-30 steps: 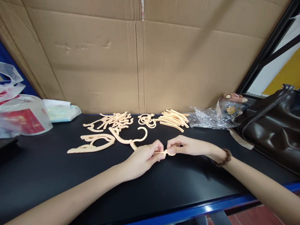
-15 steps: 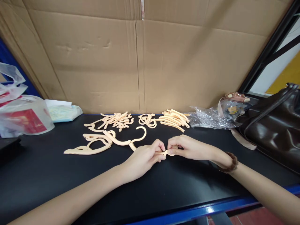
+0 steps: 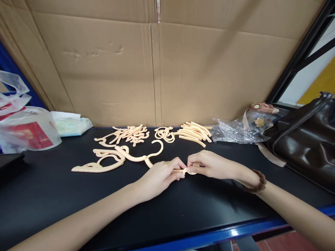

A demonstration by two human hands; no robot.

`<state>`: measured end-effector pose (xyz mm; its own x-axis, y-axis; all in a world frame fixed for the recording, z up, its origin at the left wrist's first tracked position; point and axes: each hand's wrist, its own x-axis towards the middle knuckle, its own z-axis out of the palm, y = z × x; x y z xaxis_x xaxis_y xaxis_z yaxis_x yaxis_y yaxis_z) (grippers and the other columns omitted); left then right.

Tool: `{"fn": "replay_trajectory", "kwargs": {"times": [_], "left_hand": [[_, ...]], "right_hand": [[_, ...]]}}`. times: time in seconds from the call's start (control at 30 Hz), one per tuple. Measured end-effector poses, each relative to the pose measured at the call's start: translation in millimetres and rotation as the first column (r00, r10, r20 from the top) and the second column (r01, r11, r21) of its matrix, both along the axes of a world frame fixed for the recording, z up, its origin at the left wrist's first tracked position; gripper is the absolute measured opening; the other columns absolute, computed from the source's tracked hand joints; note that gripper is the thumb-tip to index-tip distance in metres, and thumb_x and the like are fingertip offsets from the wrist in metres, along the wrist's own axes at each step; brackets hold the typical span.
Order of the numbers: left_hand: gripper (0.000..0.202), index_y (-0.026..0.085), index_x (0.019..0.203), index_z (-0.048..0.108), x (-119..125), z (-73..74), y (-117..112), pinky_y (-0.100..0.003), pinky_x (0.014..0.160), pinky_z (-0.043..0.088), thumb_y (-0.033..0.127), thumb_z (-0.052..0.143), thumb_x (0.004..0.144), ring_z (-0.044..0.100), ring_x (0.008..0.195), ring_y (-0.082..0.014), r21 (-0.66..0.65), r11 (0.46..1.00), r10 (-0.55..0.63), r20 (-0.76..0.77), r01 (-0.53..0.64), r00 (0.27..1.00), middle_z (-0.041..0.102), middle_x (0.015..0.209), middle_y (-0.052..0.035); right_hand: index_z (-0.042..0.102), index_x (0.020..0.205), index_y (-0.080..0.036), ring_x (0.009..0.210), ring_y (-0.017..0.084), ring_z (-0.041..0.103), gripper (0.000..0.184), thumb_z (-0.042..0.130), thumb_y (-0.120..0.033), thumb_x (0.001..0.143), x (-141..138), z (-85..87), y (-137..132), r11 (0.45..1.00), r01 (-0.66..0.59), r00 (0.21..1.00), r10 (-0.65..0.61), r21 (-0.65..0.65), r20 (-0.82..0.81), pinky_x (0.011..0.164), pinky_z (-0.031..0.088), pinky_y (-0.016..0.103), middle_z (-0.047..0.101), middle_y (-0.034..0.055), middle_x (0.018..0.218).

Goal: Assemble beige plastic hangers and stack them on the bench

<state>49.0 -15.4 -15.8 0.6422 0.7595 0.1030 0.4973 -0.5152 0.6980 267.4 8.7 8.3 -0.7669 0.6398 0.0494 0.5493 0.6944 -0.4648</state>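
Low over the black table, my left hand pinches a beige plastic hanger near its right end. The hanger's curved hook and left arm show beyond the hand, while its middle is covered by my fingers. Close by on the right, my right hand grips a small rounded beige hanger piece between thumb and fingers. That piece touches the hanger's end at a joint between the two hands. Left of them lies a folded beige hanger, flat on the table.
Along the back lie a pile of beige hanger arms, several hooks and a stack of thin strips. Clear plastic wrap and a dark leather bag stand right. A plastic bag and a tissue pack are left.
Almost nothing differs. Both hands keep their grip in the same place, and the view has shifted very slightly.
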Motion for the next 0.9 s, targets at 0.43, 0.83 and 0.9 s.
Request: {"fn": "replay_trajectory", "kwargs": {"times": [0.43, 0.83, 0.9], "left_hand": [[0.01, 0.022, 0.09, 0.048, 2, 0.8, -1, -0.022, 0.066, 0.044, 0.031, 0.043, 0.094, 0.062, 0.076, -0.0133, 0.059, 0.998, 0.001, -0.018, 0.0, 1.0, 0.064, 0.078, 0.0036], [0.016, 0.023, 0.107, 0.052, -3, 6.6, 2, -0.03, 0.08, 0.045, 0.03, 0.049, 0.093, 0.057, 0.091, -0.0173, 0.332, 0.943, 0.072, -0.116, -0.029, 0.991, 0.061, 0.103, -0.0019], [0.014, 0.023, 0.105, 0.054, -5, 7.5, 4, -0.032, 0.084, 0.044, 0.028, 0.052, 0.092, 0.056, 0.093, -0.0176, 0.37, 0.929, 0.068, -0.144, -0.01, 0.987, 0.061, 0.102, -0.0013]], "right_hand": [[0.051, 0.073, -0.017, 0.062, 0.01, 0.048, 0.024, 0.046, -0.025, 0.095, -6, 5.2, -14, 0.98, 0.004, 0.999, -0.012, 0.2, 0.039, 0.06, 0.03, 0.023, 0.057, -0.0018, 0.072], [0.061, 0.085, -0.021, 0.062, 0.011, 0.048, 0.025, 0.061, -0.046, 0.086, 11, 19.2, 0, 0.989, 0.026, 0.993, -0.043, 0.145, 0.113, 0.059, 0.031, 0.023, 0.054, -0.0052, 0.066], [0.065, 0.082, -0.022, 0.075, 0.015, 0.052, 0.022, 0.064, -0.044, 0.084, 18, 19.3, 7, 0.979, -0.002, 0.992, -0.023, 0.201, 0.123, 0.072, 0.034, 0.027, 0.057, -0.0024, 0.075]]}}
